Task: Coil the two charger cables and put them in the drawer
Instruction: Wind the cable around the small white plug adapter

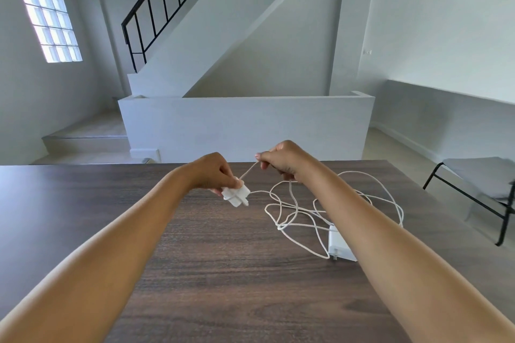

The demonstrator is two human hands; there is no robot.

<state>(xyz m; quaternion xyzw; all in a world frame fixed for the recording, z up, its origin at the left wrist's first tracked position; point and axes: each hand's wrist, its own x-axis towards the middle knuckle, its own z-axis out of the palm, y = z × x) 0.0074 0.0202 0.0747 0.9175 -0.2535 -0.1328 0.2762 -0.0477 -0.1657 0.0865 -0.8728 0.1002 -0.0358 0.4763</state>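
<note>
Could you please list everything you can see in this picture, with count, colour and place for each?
charger plug: one, white, held above the table, cable wound round it
second charger brick: one, white, lying on the table, partly behind the right forearm
cables: white, tangled loose on the table, count unclear
table: one, dark wood, foreground
chair: one, black frame, grey seat, far right
left hand: grips the plug
right hand: pinches the cable, raised

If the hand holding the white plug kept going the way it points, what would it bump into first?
Probably the right hand. The left hand points rightward with the plug, along the stretched cable towards it. Depth is hard to judge, so it might pass underneath.
</note>
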